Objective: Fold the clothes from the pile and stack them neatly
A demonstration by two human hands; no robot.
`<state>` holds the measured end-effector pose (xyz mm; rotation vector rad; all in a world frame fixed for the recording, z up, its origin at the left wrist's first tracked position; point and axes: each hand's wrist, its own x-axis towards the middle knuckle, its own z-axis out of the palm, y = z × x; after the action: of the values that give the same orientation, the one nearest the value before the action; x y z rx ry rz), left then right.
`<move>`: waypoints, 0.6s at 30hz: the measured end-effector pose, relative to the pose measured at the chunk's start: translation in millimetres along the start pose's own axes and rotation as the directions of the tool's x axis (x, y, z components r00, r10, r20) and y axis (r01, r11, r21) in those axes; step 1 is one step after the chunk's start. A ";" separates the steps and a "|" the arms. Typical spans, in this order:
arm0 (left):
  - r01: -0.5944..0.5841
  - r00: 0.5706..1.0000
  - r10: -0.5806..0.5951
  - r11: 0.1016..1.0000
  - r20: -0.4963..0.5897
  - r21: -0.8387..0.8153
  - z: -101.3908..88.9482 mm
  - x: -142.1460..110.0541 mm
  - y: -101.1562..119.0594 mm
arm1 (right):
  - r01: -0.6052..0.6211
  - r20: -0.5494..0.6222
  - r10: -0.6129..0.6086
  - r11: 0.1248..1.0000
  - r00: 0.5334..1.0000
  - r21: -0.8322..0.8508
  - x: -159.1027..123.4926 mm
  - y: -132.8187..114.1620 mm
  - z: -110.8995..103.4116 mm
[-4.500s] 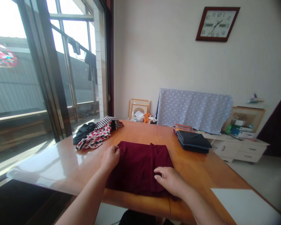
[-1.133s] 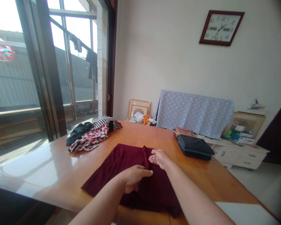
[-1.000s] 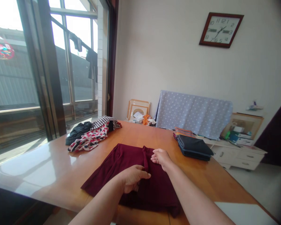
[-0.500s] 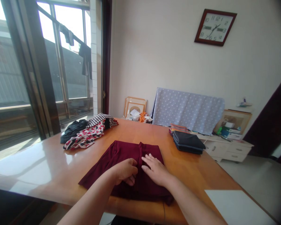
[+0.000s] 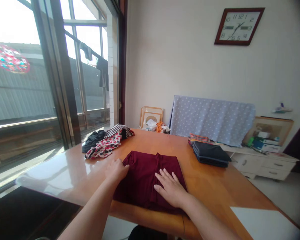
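While the maroon garment (image 5: 142,176) is spread on the worktop (image 5: 207,190) at lower center, its right part is pressed by the right hand (image 5: 171,188), fingers spread, nothing gripped. Left edge touched by left hand (image 5: 117,169), fingers partly curled; grip unclear.

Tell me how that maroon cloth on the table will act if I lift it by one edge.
The maroon cloth will probably hang floppy, since it lies flat with soft wrinkles. It may well unfold as it rises, because its layers look loosely folded, with a raised ridge near the right hand. It's likely fairly light, as the fabric looks thin.
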<state>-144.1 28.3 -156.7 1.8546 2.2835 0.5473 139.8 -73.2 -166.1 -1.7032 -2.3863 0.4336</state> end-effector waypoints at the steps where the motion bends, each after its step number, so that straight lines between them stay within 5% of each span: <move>1: 0.014 1.000 -0.013 0.999 -0.021 0.048 0.0 0.0 -5.6 | 0.000 -0.001 0.000 1.000 1.000 -0.008 -0.5 -0.8 0.9; 7: 0.011 0.992 -0.008 1.000 0.126 -0.021 -1.8 6.0 -15.2 | 0.000 -0.013 0.000 1.000 1.000 -0.012 -1.3 -0.8 0.8; 11: 0.026 0.960 0.020 0.987 0.279 -0.160 -6.6 9.0 -5.4 | -0.001 -0.022 0.001 1.000 1.000 0.005 -1.1 0.7 1.2; 18: 0.099 0.924 0.043 0.933 0.380 -0.346 -9.9 1.3 14.4 | 0.014 -0.048 -0.011 0.998 0.999 0.063 -1.0 6.2 2.3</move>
<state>-134.6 30.2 -142.1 1.5819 1.8123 0.5038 145.0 -72.6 -170.3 -1.6519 -2.3228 0.4563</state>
